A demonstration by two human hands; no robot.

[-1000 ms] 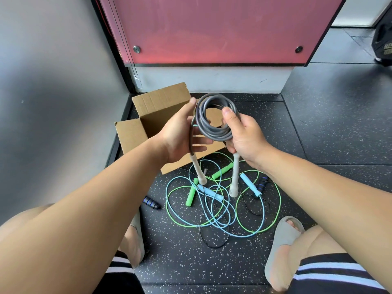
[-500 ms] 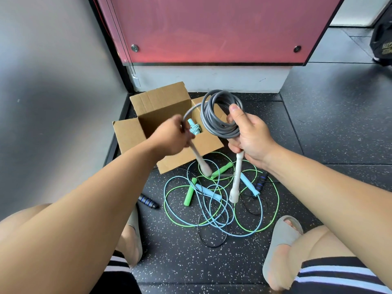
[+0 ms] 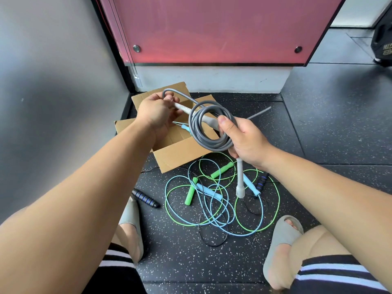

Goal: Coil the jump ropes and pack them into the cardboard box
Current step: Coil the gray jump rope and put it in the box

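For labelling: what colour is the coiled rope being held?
Grey coiled rope, seen best in the head view.

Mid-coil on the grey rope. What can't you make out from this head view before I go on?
All head view.
- Contents of the cardboard box: mostly hidden by the left hand and the grey rope; one blue handle shows.
- Fingers of the right hand: hidden behind the hand itself.
- Cord of the black rope: too thin, lost under the green rope and blue rope.
- The black object, top right: cut off by the edge.

one each: grey rope (image 3: 209, 143), green rope (image 3: 221, 170), blue floor rope (image 3: 209, 190), black rope (image 3: 145, 198), box (image 3: 180, 153).
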